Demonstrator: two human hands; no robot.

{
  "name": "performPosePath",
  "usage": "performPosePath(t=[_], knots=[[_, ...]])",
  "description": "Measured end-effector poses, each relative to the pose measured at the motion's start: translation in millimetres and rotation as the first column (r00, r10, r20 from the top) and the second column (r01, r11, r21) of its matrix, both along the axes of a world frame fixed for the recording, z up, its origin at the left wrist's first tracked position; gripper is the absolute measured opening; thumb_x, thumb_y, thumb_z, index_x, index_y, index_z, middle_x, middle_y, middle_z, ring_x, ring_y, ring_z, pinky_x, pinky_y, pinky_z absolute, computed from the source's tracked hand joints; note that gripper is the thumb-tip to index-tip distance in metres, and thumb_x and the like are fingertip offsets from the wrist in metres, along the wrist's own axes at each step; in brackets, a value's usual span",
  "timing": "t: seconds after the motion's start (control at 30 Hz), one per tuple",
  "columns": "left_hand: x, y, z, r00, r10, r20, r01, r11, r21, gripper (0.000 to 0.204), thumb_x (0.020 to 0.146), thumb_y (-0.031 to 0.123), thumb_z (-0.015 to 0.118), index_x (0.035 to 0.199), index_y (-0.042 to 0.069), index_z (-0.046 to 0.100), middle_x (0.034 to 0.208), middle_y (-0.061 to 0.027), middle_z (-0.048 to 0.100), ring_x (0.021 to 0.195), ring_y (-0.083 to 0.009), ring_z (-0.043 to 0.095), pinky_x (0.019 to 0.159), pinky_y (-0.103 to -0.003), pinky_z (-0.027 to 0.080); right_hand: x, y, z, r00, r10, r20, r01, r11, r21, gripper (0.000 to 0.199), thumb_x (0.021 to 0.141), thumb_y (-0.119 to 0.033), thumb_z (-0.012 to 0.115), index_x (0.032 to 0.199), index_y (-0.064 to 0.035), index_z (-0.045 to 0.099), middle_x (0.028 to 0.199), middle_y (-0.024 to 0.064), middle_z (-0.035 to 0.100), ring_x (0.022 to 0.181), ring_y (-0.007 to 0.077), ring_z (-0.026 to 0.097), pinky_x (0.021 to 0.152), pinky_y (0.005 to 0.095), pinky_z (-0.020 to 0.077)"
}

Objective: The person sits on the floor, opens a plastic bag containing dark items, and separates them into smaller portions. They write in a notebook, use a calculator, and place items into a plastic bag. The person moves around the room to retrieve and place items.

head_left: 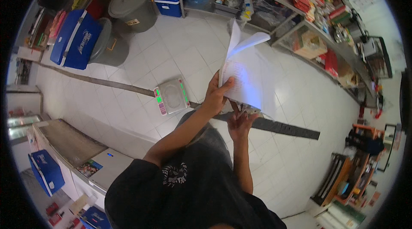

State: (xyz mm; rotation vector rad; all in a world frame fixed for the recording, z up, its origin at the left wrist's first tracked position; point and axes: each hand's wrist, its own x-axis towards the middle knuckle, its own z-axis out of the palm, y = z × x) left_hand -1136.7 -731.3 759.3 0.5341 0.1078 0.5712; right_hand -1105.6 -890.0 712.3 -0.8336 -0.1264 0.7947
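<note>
My left hand (216,93) grips the left edge of a white paper pad (244,74) held up in front of me, thumb on its face. Several top sheets are lifted and curl back at the upper end. My right hand (240,121) is under the pad's lower edge, fingers touching its bottom. Faint handwriting shows on the exposed page. Both forearms come up from my black shirt at the bottom of the view.
A small weighing scale (171,96) lies on the white tiled floor left of my hands. Blue cooler boxes (75,40), grey lidded bins (131,3) and a metal shelf (300,18) packed with goods line the room. A dark strip (283,128) crosses the floor.
</note>
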Motion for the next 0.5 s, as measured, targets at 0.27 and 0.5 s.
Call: performPosePath(t=[0.27,0.5], knots=[[144.8,126.3,-27.9,0.955,0.237,-0.179,-0.255,0.963,-0.084,0.044,0.092,0.011,0.065,0.133,0.008,0.049,0.12,-0.0027,0.062,0.11,-0.0151,0.059,0.098,-0.034,0.047,182.0,170.5,41.1,0.93,-0.145,-0.337,0.096,0.983,-0.158,0.048,0.087,-0.061,0.061,0.089,-0.0129,0.059,0.066,-0.0021,0.052,0.043,0.0094,0.031,0.038,0.023,0.0254],[233.3,215.6,-45.1,0.873,0.289,-0.392,-0.333,0.942,-0.045,0.048,0.093,0.013,0.066,0.135,0.0,0.046,0.121,-0.0085,0.061,0.108,-0.0161,0.058,0.094,-0.031,0.048,308.8,265.2,30.3,0.93,-0.214,-0.3,0.052,0.882,-0.468,0.025,0.091,-0.034,0.067,0.091,-0.0112,0.059,0.07,-0.0032,0.055,0.045,0.0073,0.038,0.041,0.0227,0.0326]])
